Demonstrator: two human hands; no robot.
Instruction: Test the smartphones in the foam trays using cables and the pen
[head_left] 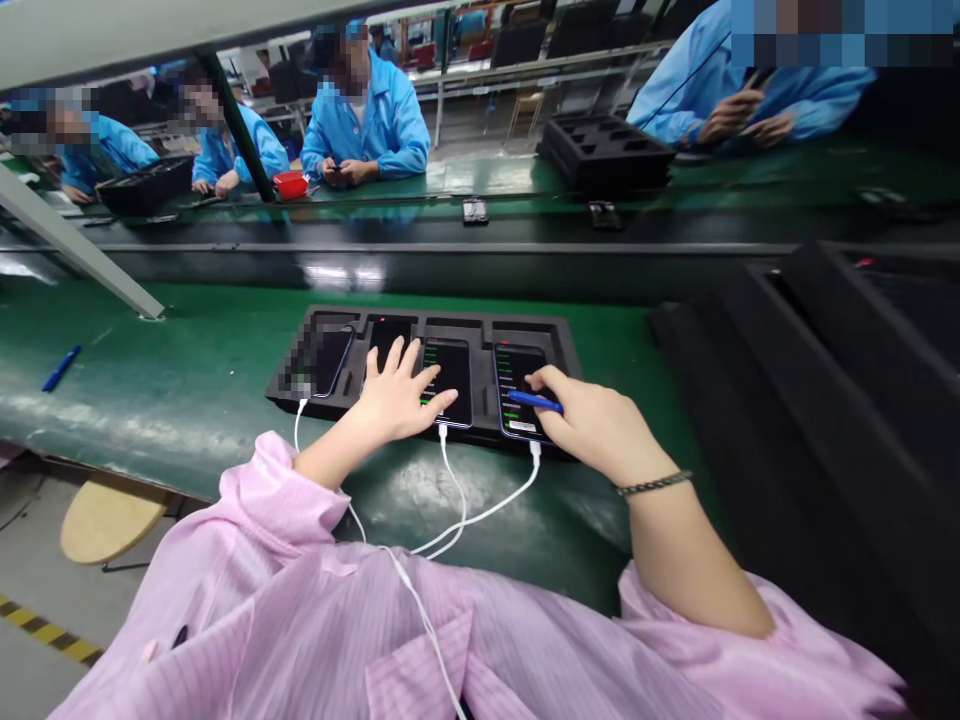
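A black foam tray (pixel 480 325) on the green bench holds several smartphones side by side. My left hand (pixel 397 393) lies spread over the second phone (pixel 390 332) and the left part of the third phone (pixel 454 380), fingers apart. In my right hand (pixel 592 415) is a blue pen (pixel 534 401), pointing left across the rightmost phone (pixel 517 365). Green and white text lines show on the third and rightmost screens. White cables (pixel 525 480) run from the lower ends of three phones toward me. The leftmost phone (pixel 334 358) is partly pixelated.
Stacked black foam trays (pixel 750 400) fill the right side. Another blue pen (pixel 61 368) lies at the far left of the green bench (pixel 187 350). Across a black conveyor (pixel 375 225), co-workers in blue jackets sit near a red bowl (pixel 291 184) and more trays (pixel 607 150).
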